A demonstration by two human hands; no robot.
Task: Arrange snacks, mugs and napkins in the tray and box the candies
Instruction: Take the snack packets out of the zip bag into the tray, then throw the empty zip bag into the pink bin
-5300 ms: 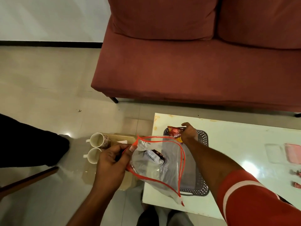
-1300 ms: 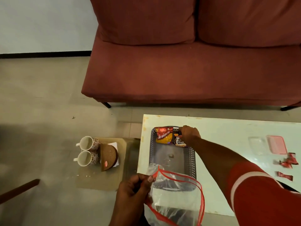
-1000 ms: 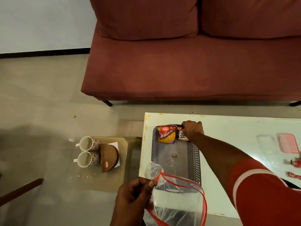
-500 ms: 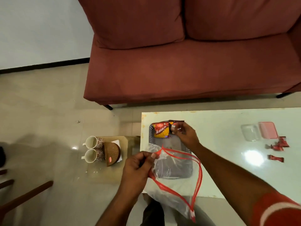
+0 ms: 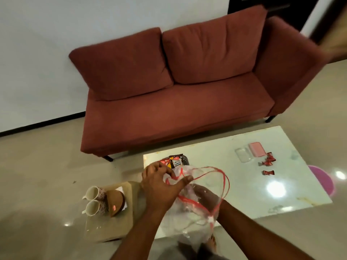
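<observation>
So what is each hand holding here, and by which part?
Left hand pinches the clear red-edged plastic bag at its rim. Right hand is inside the bag; whether it holds anything cannot be told.

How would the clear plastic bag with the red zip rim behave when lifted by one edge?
The clear plastic bag with the red zip rim is probably floppy: it sags and wrinkles below the left hand. It is likely light, since one pinch holds the rim up. The right hand shows through the film, so it seems thin.
</observation>
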